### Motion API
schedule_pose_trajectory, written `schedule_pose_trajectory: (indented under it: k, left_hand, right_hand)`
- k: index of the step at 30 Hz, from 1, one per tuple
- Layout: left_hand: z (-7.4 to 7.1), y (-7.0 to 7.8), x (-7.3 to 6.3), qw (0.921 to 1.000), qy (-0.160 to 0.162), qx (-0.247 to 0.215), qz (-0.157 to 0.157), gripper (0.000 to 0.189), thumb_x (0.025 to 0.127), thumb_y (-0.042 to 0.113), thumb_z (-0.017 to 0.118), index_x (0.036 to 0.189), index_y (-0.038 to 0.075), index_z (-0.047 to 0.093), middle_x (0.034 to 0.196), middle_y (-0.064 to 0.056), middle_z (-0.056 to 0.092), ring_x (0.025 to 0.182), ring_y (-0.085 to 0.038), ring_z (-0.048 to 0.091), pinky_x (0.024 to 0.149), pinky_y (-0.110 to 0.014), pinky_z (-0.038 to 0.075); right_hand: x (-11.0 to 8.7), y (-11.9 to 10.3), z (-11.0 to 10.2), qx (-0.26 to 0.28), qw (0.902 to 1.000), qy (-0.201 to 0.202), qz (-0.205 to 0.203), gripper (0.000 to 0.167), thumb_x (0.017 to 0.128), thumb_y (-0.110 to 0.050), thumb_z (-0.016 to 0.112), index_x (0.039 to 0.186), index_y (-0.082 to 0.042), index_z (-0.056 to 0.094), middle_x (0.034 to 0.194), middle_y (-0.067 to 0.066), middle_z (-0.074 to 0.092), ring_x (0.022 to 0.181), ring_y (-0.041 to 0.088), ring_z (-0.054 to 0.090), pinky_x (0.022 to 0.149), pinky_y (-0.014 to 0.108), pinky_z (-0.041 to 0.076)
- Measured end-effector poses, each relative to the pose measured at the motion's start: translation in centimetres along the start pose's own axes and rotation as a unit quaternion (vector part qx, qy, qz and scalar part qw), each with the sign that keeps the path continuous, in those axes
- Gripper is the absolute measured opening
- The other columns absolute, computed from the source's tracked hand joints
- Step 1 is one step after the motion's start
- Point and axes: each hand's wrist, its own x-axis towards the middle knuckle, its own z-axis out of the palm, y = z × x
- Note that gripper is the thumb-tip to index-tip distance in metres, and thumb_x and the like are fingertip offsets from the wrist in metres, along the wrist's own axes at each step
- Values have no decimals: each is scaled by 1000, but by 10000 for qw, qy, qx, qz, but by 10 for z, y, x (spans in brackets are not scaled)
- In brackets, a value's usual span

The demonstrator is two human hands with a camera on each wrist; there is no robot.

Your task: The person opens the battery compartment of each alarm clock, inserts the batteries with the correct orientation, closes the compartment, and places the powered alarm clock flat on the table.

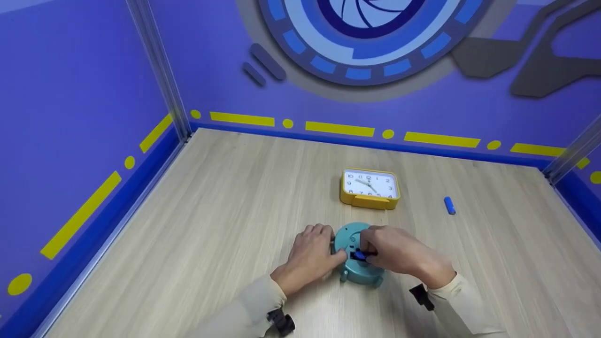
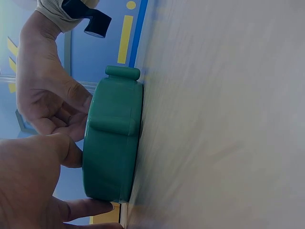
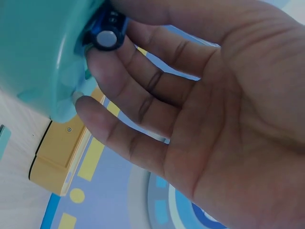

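Round teal plastic clock [image 1: 359,271] back-up on pale wood-grain tabletop [image 1: 211,211], left hand [image 1: 311,251] spread wide, gripping its rim; slack there could let it skid. Right hand [image 1: 399,249] nearly closed, pinching a blue cylindrical battery [image 3: 107,36] at the dark compartment [image 1: 352,256]; a skewed push or pull could pop it loose.

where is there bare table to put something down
Widest: the table between the left wall and yellow clock. Also bare: right of the loose blue battery. Crowded: around the teal clock, where left hand and right hand are busy.
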Motion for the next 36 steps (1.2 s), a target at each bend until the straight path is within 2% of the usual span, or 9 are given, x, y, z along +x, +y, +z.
schedule_pose_trajectory:
  k: [14, 24, 36]
  left_hand:
    - [0, 0, 0, 10000, -19, -74, -8, 31, 93, 42, 69, 101, 13, 61, 95, 3, 56, 93, -20, 51, 86, -41, 47]
    - [0, 0, -1, 10000, -28, -33, -14, 32, 93, 42, 70, 101, 12, 61, 94, 3, 55, 91, -19, 51, 84, -40, 47]
    - [0, -1, -1, 10000, -12, -41, 23, 31, 94, 42, 70, 100, 13, 60, 93, 4, 54, 90, -19, 50, 82, -39, 46]
  right_hand:
    - [3, -1, 4, 72, 10000, -3, -13, 23, 88, 5, 80, 84, -11, 63, 77, -5, 49, 69, 10, 46, 60, 27, 42]
    - [4, -6, 7, -64, 9999, -15, 143, 19, 91, 2, 79, 86, -10, 64, 77, -4, 50, 70, 12, 48, 61, 28, 44]
    - [4, -6, 13, -169, 9989, 342, -259, 21, 90, 5, 78, 85, -8, 63, 78, -4, 51, 71, 11, 47, 61, 28, 44]
